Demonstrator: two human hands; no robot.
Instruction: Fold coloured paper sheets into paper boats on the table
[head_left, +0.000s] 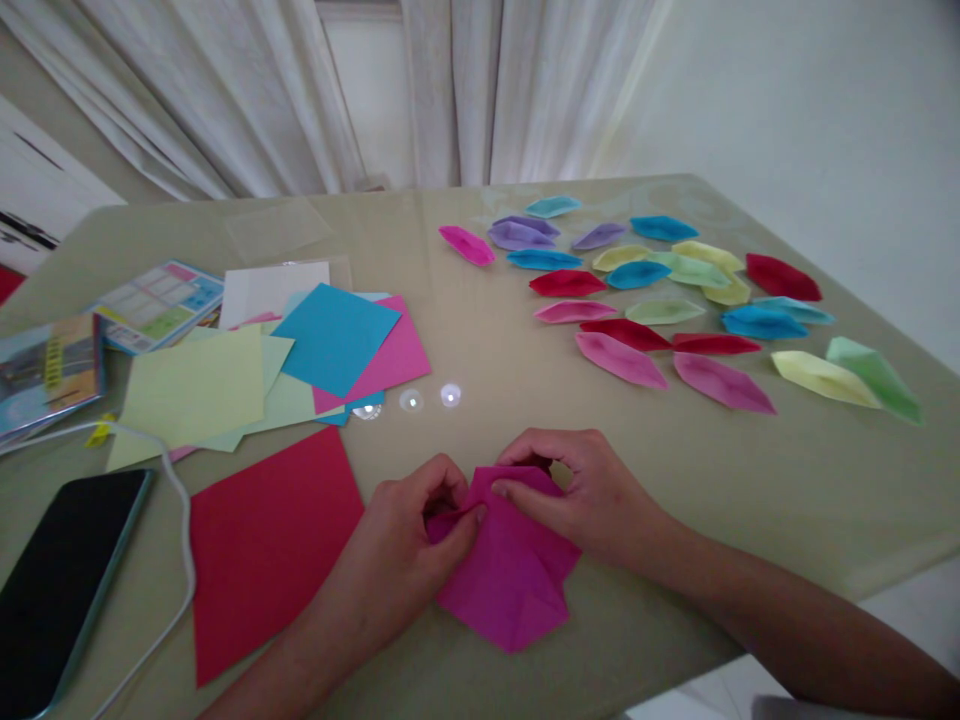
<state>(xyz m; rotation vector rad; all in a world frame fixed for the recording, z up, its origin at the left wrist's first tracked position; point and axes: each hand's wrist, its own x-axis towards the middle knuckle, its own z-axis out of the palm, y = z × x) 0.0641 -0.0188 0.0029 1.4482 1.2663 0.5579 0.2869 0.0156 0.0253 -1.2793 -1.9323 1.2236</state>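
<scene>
Paper (510, 575), magenta, creased, pinched between fingers (457, 541)

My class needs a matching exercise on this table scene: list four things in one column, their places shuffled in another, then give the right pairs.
Things
1. creased magenta paper sheet
2. flat red paper sheet
3. black-screened rectangular phone
4. bright blue paper square

Places
A. lying partly over a flat pink paper sheet
B. left of the thin white cable
C. pinched by the left hand and right hand
D. just right of the cable

Pairs: 1-C, 2-D, 3-B, 4-A
</scene>
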